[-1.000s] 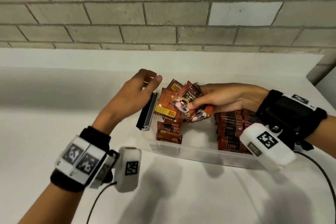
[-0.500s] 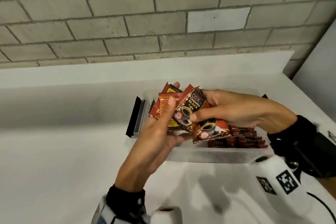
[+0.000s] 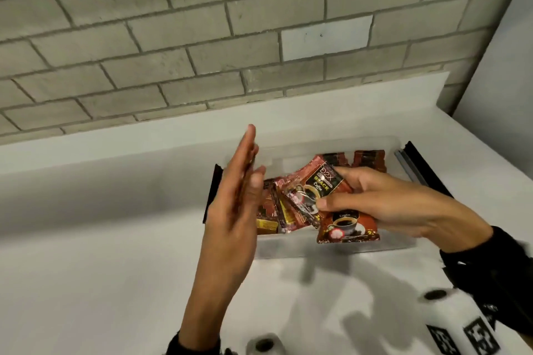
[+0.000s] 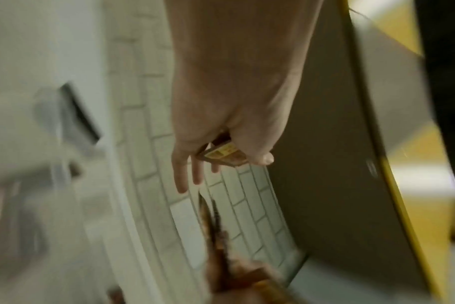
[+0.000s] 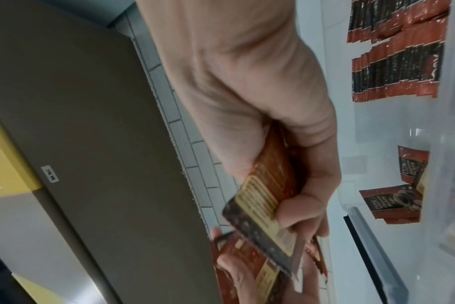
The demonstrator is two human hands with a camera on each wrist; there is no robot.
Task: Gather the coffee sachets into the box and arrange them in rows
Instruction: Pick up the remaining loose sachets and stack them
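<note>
Sachets (image 3: 323, 196) were flat, glossy foil rectangles, red-brown with a black panel and a coffee-cup print; the backs carried a yellow label block. The box (image 3: 383, 248) was clear plastic with low walls and black clip edges on both ends, sitting on a smooth white counter (image 3: 101, 253) under a grey brick wall (image 3: 202, 37).

Your right hand (image 3: 383, 204) pinched a fanned bunch of sachets, thumb on the printed faces, fingers curled behind on the label side. The right wrist view showed that same bunch (image 5: 268, 205) clamped edge-on.

Your left hand (image 3: 233, 204) stood edge-up just left of that bunch, fingers straight. The left wrist view showed a sachet (image 4: 221, 153) with a yellow label pinched between thumb and fingers there; the head view hid it behind the hand.

The held bunch hung over the box's near-left part. Beyond your right grip, packed rows (image 3: 369, 158) of sachets stood on edge at the far side of the box. A few loose ones (image 5: 392, 201) lay flat on the box floor.

The left wrist view was motion-blurred, so the count in the left grip was unreadable. The right forearm was cut off at the frame edge.
</note>
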